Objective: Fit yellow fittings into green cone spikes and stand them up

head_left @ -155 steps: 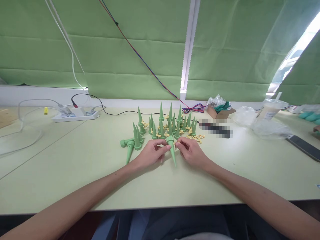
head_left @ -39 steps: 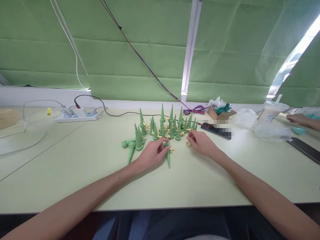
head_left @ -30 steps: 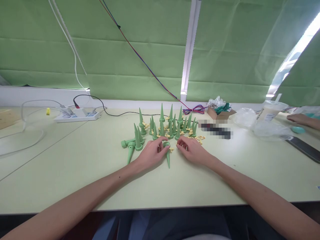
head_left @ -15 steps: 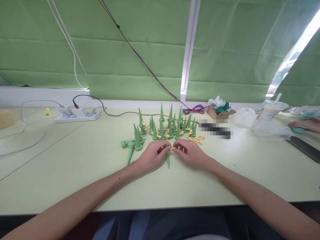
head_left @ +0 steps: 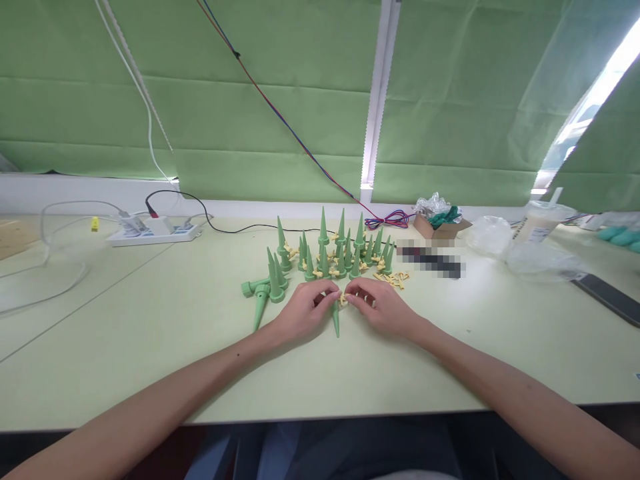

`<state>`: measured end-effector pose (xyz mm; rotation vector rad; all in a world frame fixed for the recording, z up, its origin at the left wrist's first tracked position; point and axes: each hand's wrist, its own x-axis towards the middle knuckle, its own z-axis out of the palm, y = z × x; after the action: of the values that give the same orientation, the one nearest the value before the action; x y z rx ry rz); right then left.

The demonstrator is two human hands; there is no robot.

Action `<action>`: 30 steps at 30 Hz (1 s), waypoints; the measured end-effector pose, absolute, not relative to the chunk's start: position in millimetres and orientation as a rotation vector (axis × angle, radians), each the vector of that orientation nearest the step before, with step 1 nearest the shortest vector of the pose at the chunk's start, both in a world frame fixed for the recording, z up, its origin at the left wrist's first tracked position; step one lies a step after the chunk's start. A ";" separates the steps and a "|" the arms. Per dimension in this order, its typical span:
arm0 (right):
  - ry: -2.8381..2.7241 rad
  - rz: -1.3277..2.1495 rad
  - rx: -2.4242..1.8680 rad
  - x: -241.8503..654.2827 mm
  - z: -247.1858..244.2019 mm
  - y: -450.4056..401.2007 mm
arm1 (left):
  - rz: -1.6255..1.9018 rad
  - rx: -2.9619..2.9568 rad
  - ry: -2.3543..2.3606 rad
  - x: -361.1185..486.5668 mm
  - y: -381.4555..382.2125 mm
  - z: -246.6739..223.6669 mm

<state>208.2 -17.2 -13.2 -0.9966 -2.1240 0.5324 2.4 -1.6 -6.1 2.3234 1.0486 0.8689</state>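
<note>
My left hand (head_left: 311, 307) is closed on a green spike (head_left: 336, 321), whose tip points toward the table's front edge. Between the two hands sits a small yellow piece (head_left: 343, 300), pinched by the fingertips of my right hand (head_left: 376, 303) at the spike's upper end. Just beyond the hands stand several upright green spikes (head_left: 324, 228), many with yellow pieces at their bases. Loose yellow pieces (head_left: 400, 279) lie right of them. Two green spikes lie on their sides at the left, one of them (head_left: 260, 307) pointing toward me.
A white power strip (head_left: 155, 232) with plugs is at the back left. At the back right are a cardboard box (head_left: 443, 230), plastic bags (head_left: 490, 235), a cup (head_left: 543, 220) and a dark flat object (head_left: 607, 298). A pixelated dark item (head_left: 433, 260) lies right of the spikes.
Another person's hand has left the view at the far right, where teal objects remain. My own hands have barely moved around the spike and yellow piece.
</note>
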 end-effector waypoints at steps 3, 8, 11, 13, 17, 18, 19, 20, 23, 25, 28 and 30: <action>-2.123 0.539 -1.011 208.0 -13.4 -17.1 | 0.863 2.333 1.052 2.2 -1.5 -6.4; -2.117 0.516 -1.018 209.7 -13.4 -15.0 | 0.875 2.344 1.061 1.6 -0.5 -6.4; -2.091 0.489 -1.041 211.2 -13.4 -13.4 | 0.916 2.318 1.125 1.0 0.7 -6.6; -2.080 0.483 -1.060 211.9 -13.7 -12.7 | 0.910 2.301 1.185 0.4 1.5 -7.2; -2.078 0.479 -1.073 211.8 -14.2 -12.6 | 0.788 2.288 1.259 -1.1 3.2 -10.6; -2.076 0.481 -1.072 211.6 -14.1 -12.7 | 0.758 2.290 1.264 -1.4 3.8 -11.7; -2.075 0.484 -1.073 211.4 -13.9 -12.8 | 0.734 2.295 1.267 -1.7 4.4 -12.7; -2.075 0.487 -1.077 211.2 -13.7 -12.9 | 0.713 2.299 1.268 -1.9 5.0 -13.5; -2.080 0.484 -1.090 211.0 -13.0 -12.8 | 0.671 2.302 1.273 -2.4 6.9 -13.9; -2.082 0.485 -1.093 211.1 -12.9 -12.5 | 0.650 2.290 1.271 -2.5 7.6 -12.9; -2.083 0.501 -1.093 211.6 -13.8 -11.8 | 0.648 2.253 1.259 -2.6 7.3 -10.5; -2.081 0.512 -1.094 212.0 -14.7 -11.3 | 0.671 2.220 1.250 -2.8 6.4 -8.9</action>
<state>212.0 -11.3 -14.7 -1.0943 -2.0808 0.5115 -2.8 6.4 -8.9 2.2196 1.2499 0.6706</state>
